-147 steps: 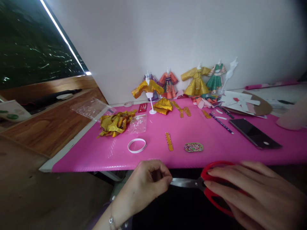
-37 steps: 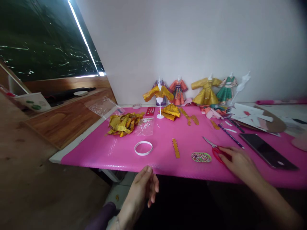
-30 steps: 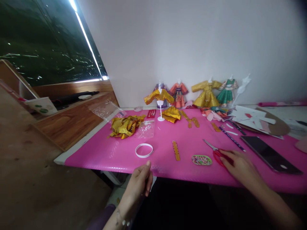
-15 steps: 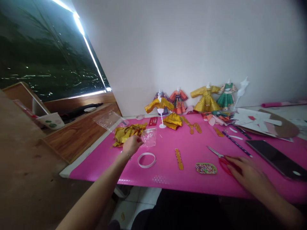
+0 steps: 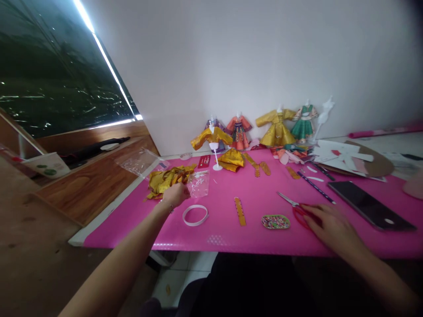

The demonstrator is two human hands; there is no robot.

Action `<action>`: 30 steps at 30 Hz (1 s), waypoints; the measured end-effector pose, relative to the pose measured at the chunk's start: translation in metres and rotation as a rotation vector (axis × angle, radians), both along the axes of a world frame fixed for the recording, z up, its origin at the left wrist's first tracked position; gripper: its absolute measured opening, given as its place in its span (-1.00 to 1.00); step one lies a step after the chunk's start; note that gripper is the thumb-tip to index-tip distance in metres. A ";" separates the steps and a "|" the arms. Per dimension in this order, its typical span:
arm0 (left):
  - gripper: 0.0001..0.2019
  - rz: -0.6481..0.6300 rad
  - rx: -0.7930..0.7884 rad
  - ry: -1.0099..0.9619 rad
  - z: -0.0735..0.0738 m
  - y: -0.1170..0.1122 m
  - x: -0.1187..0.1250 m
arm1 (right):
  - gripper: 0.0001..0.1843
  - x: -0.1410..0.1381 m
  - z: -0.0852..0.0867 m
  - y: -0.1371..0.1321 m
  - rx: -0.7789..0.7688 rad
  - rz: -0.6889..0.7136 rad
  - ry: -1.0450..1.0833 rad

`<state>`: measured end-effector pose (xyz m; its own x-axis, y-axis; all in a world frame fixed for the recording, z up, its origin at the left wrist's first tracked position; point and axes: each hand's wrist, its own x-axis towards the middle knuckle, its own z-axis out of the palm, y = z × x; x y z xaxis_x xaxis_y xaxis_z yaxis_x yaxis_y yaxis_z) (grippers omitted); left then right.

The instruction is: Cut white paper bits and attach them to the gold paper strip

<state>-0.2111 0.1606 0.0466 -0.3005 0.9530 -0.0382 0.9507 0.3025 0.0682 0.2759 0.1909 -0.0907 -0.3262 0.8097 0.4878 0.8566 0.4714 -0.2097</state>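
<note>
My left hand [image 5: 176, 195] is closed in a pinch beside a heap of mustard-yellow fabric scraps [image 5: 163, 181], at the edge of a clear plastic bag [image 5: 200, 187] with small white bits on it. What its fingertips hold, if anything, is hidden. Thumb and fingers of my right hand [image 5: 327, 222] are at the red handles of a pair of scissors [image 5: 299, 213], whose blades lie slightly apart and point away to the left. Between the hands lie a white ring [image 5: 195, 215], a yellow fabric strip with a dark dotted edge [image 5: 240, 212] and a speckled oval tin [image 5: 275, 222].
A small stand wearing a yellow jacket [image 5: 211, 137] rises at the back, before several miniature dressed figures, including a yellow dress [image 5: 278, 130]. Rightward lie a dark pencil [image 5: 315, 187], a phone [image 5: 366, 204] and white paper cutouts [image 5: 343, 156]. Pink sheeting [image 5: 132, 224] covers the table.
The whole view has shifted, so things on the table sit a little further left and higher. My left hand has turned more knuckles-up by the bag; my right hand stays at the scissors.
</note>
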 end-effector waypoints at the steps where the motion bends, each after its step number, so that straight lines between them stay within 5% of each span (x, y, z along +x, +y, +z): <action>1: -0.69 -0.005 -0.023 0.006 0.000 0.000 0.000 | -0.53 0.000 0.000 0.000 0.000 0.000 -0.001; 8: -0.70 0.060 0.021 0.035 0.002 0.003 -0.014 | -0.53 0.002 0.000 0.001 0.004 0.004 -0.001; 20: -0.67 0.402 0.163 0.135 0.048 -0.007 -0.091 | -0.51 0.005 -0.003 0.002 0.046 0.026 0.027; 30: -0.67 0.285 0.251 0.056 0.041 0.021 -0.092 | -0.53 0.008 -0.008 0.003 0.017 0.022 0.065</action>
<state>-0.3032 0.1814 0.0880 -0.5497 0.8085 0.2101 0.8352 0.5358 0.1238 0.2836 0.1943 -0.0989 -0.3112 0.7943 0.5218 0.8309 0.4939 -0.2562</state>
